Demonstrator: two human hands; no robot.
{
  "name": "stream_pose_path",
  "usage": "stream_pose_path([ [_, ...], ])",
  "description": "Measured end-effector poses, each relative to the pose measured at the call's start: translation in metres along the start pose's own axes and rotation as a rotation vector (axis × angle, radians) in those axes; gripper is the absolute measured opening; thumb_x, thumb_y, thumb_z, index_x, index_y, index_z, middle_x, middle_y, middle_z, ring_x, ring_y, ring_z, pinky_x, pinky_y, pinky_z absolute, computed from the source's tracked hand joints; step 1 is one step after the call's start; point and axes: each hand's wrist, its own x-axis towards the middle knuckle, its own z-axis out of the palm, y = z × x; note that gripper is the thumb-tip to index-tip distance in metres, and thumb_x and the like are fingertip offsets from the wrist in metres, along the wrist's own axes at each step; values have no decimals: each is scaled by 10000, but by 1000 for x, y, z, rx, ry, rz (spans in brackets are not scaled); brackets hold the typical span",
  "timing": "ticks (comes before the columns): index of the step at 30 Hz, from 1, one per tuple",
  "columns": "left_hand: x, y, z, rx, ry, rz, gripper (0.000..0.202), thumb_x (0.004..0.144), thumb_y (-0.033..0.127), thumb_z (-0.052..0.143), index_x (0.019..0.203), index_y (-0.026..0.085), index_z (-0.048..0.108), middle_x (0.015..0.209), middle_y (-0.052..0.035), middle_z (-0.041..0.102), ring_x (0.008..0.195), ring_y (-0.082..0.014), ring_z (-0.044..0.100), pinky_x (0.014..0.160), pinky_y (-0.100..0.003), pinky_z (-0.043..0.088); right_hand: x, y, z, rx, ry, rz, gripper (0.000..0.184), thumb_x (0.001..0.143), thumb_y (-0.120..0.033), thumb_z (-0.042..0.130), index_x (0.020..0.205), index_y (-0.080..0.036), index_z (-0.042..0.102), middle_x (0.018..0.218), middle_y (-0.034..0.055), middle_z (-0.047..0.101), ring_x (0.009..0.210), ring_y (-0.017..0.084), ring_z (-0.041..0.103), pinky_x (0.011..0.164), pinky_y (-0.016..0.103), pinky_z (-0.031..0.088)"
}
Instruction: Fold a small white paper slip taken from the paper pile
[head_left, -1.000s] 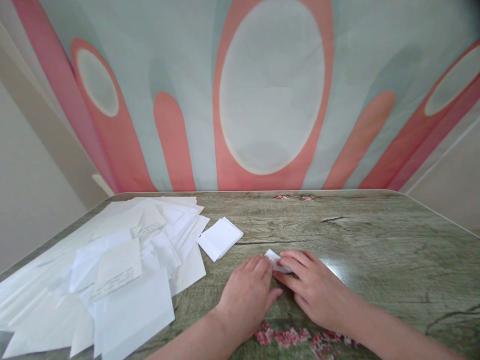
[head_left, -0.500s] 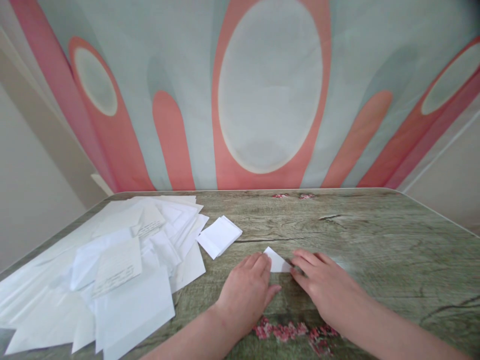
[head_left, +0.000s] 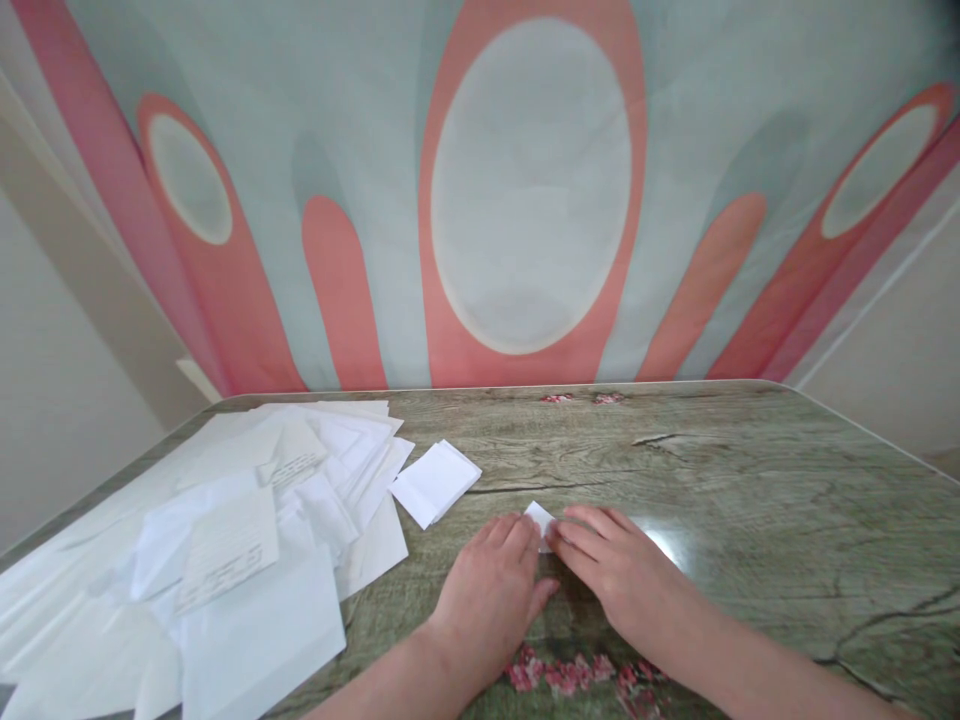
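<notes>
A small folded piece of white paper [head_left: 538,515] lies on the wood-grain table, mostly covered by my fingers. My left hand [head_left: 491,575] holds its left side down, fingers together and thumb apart on the tabletop. From the right, my right hand [head_left: 607,550] has its fingertips on the paper's other side, close to the left fingers. Only a pointed top and a narrow strip of the paper show between the hands. Up and left of them sits a small stack of white paper squares [head_left: 436,483].
A large spread pile of white sheets [head_left: 262,620], some with writing, covers the table's left side. The table [head_left: 750,500] has printed pink flowers near its front and back. Behind it hangs a pink and grey-green patterned backdrop [head_left: 532,200].
My right hand has moved left, bringing its fingertips over the paper's right corner and nearer my left hand. Less of the paper shows. My left hand stays nearly in place.
</notes>
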Motion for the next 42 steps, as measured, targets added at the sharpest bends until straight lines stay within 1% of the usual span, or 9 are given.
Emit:
stream_pose_path([
  [6,-1,-4,9,61,98,38,417,890,380,524,1209,111,534,1204,-101,589,1154,-263,502,1061,-450,319,-2,2,13,-22,-12,-48,173,843,-162,574,1003,-138,634,991,79,654,998,226,518,841,357,422],
  [10,-5,-3,13,142,192,110,377,905,364,499,1161,97,576,1182,-94,615,1235,-249,439,1099,-433,249,-1,1,13,-54,-19,-59,159,826,-172,608,979,-137,638,987,77,651,1011,231,513,848,360,427],
  [14,-9,3,10,194,221,140,362,884,328,537,1146,84,590,1147,-93,634,1238,-240,438,1109,-419,222,1,-1,10,-54,-34,-42,146,811,-150,624,955,-135,641,987,75,650,1021,237,512,841,358,434],
  [20,-7,5,3,208,210,94,368,858,379,569,1104,112,629,1122,-86,647,1251,-239,423,1101,-419,236,1,0,10,-28,-62,-39,172,801,-145,641,971,-119,643,1003,82,653,1028,242,515,846,362,436],
  [26,-8,6,4,344,231,58,372,836,375,594,1033,71,680,1113,-145,654,1260,-280,405,1102,-440,208,1,0,7,-2,-85,-21,236,782,-123,659,1016,-100,645,1026,87,660,1002,241,527,850,359,444],
  [29,-12,7,8,429,204,19,358,819,370,608,1005,79,700,1123,-164,650,1240,-303,432,1093,-456,208,1,-1,6,3,-87,-12,241,791,-116,644,1032,-109,644,1044,84,659,999,243,530,848,359,447],
  [34,-16,7,11,490,125,-17,294,782,354,621,864,101,745,1134,-184,644,1231,-331,441,1092,-481,184,1,1,6,9,-87,-18,229,816,-125,618,1043,-119,644,1047,74,660,1008,232,528,846,348,442],
  [38,-17,6,8,496,94,15,259,751,302,634,870,104,751,1131,-193,644,1222,-343,446,1088,-490,179,1,0,5,-37,-95,-22,205,808,-143,630,1010,-127,661,1058,63,663,1005,229,529,838,344,433],
  [42,-17,6,8,513,82,14,277,727,305,644,896,113,748,1148,-194,634,1210,-346,459,1080,-483,199,-1,-4,3,-126,-126,10,179,798,-137,622,968,-122,677,1050,73,666,1003,237,531,820,355,427],
])
